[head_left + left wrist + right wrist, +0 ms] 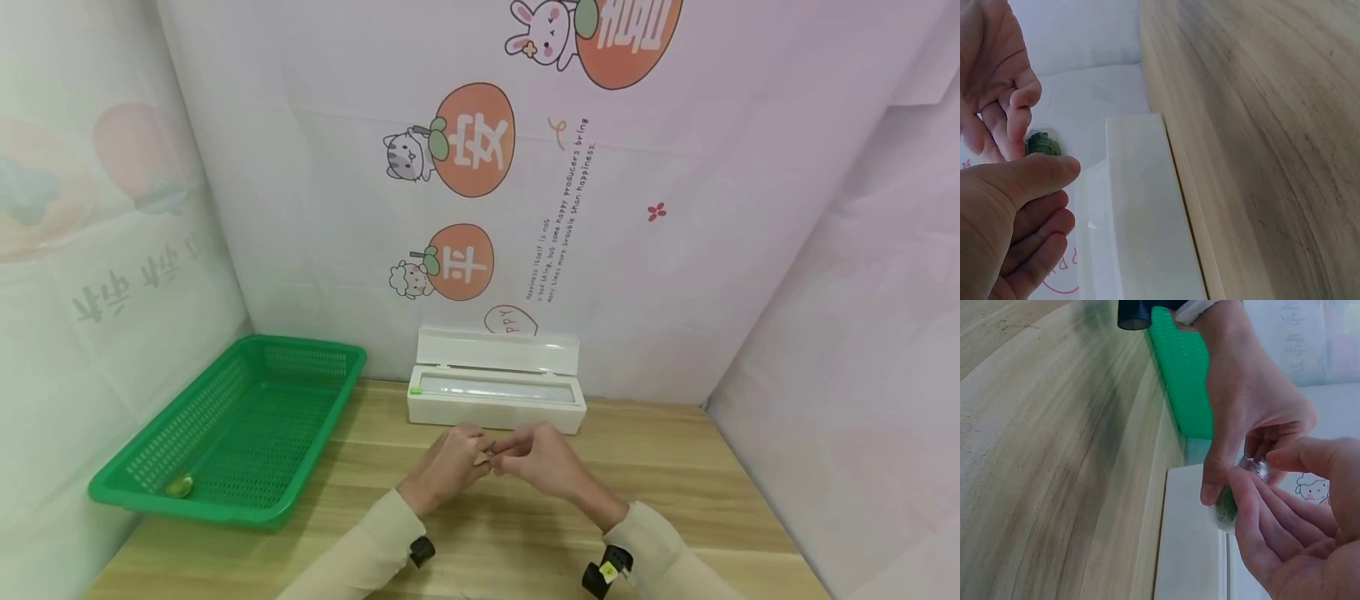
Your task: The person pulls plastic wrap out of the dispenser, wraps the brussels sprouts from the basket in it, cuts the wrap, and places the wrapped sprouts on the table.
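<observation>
Between both hands is a small dark-green piece of produce, its kind unclear, wrapped in clear plastic film. My left hand pinches it with thumb and fingers, as the left wrist view shows with the green thing beyond the thumb. From the other side my right hand pinches the bunched film with thumb and fingertips. The hands meet just in front of a white cling film dispenser, its lid raised. Fingers partly hide the wrapped bundle in every view.
A green plastic basket stands at the left of the wooden table, with a small yellow-green wrapped item in its near corner. The dispenser sits against the printed back curtain. White curtains close off both sides.
</observation>
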The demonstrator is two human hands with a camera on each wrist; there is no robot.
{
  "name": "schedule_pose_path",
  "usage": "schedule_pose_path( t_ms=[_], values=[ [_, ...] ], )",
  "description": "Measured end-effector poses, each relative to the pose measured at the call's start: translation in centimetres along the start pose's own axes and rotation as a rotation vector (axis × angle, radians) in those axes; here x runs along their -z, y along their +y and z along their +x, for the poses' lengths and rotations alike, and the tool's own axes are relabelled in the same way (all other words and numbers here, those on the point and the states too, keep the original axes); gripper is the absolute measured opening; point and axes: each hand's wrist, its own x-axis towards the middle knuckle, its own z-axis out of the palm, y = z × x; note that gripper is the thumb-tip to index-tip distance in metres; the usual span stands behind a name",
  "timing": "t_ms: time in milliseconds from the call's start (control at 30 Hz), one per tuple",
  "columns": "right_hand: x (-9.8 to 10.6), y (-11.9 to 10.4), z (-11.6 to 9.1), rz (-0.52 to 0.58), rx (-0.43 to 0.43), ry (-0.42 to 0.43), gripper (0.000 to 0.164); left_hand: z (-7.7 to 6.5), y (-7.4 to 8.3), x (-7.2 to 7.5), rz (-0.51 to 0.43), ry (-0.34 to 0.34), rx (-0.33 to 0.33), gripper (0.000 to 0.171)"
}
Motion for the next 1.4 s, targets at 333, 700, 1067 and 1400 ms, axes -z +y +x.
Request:
schedule_pose_path(
  t_ms=[333, 700, 1067, 1400],
  values=[
    [-0.5, 1.3, 0.5, -0.264, 0.085, 0.122, 0.016, 0.2, 0.8, -0.3, 0.042, -0.037, 0.052, 0.017],
    [0.5, 3.6, 0.9, -0.250, 0.174, 0.073, 0.018, -0.1, 1.5, -0.1, 0.011, 0.022, 0.017, 0.036],
    [2.2, 4.4, 0.4, -0.078, 0.202, -0.056, 0.027, -0.4, 0.3, 0.2, -0.685, -0.047, 0.189, 0.032],
    [3.3, 4.3, -0.2, -0.051, 0.285, -0.125, 0.037, -0.8, -0.1, 0.3, -0.856, -0.014, 0.285, 0.029]
  ],
)
